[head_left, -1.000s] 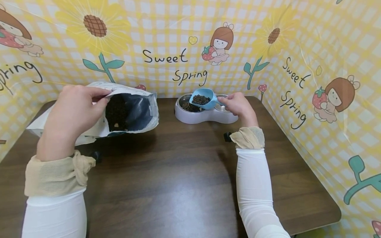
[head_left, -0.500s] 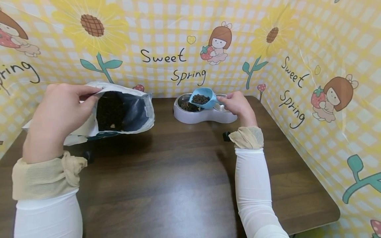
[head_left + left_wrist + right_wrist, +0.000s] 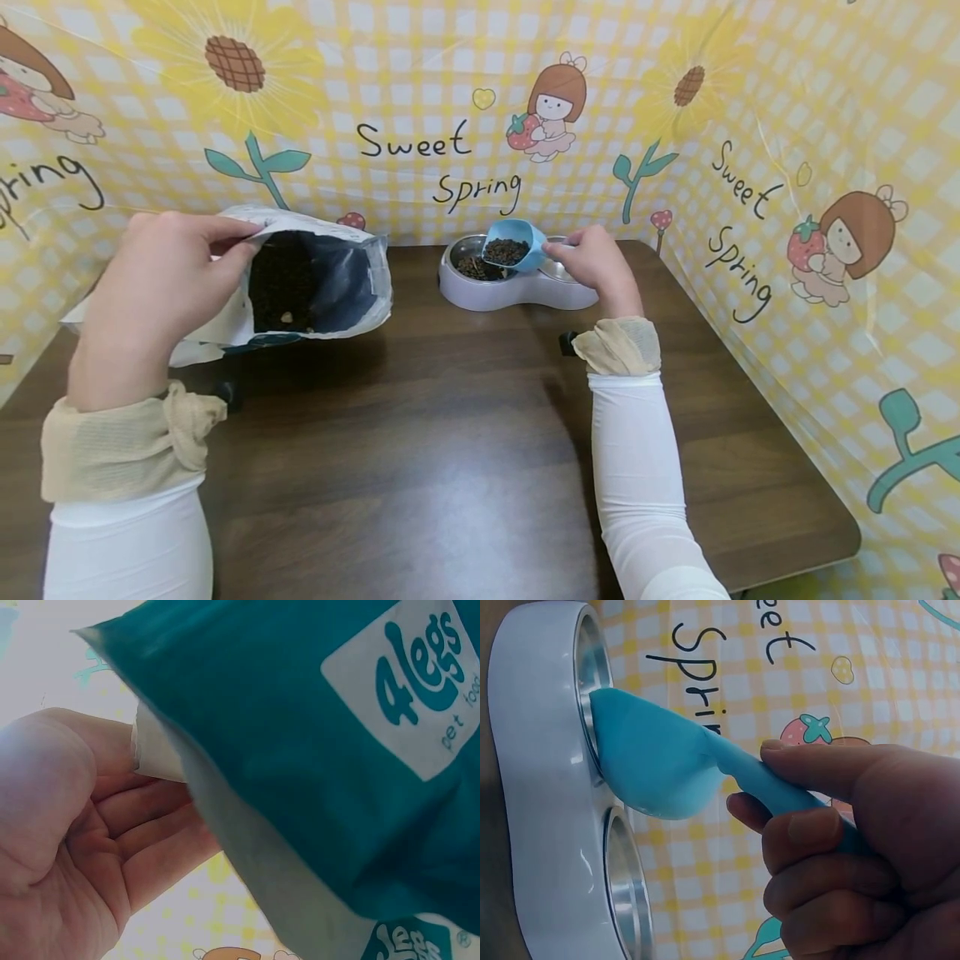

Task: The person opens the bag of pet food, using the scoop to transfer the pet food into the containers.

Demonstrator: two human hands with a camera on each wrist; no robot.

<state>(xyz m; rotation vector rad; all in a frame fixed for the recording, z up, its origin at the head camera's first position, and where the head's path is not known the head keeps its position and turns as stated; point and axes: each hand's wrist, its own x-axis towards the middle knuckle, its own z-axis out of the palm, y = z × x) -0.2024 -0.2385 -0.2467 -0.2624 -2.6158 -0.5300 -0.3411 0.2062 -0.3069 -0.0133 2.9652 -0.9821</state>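
Note:
My left hand (image 3: 153, 292) pinches the top edge of a pet food bag (image 3: 378, 287) between thumb and fingers. The bag's mouth faces right, with dark kibble (image 3: 281, 283) inside. Its teal "4 Legs" panel (image 3: 247, 697) fills much of the left wrist view. In my right hand (image 3: 600, 267) is the handle of a blue scoop (image 3: 656, 761), gripped with curled fingers. Kibble (image 3: 506, 252) lies in the scoop, which tilts over the left bowl of a white double pet feeder (image 3: 480, 293). That bowl holds some kibble; the right metal bowl (image 3: 630, 889) is partly hidden in the head view.
A dark brown wooden table (image 3: 420, 467) carries everything. Behind and to the right hangs a yellow checked cloth (image 3: 420, 75) printed with sunflowers and figures, close behind the feeder and the bag.
The left hand and bag moved left, then slightly back right in view. The scoop has tilted a little more toward the left bowl, its kibble still inside.

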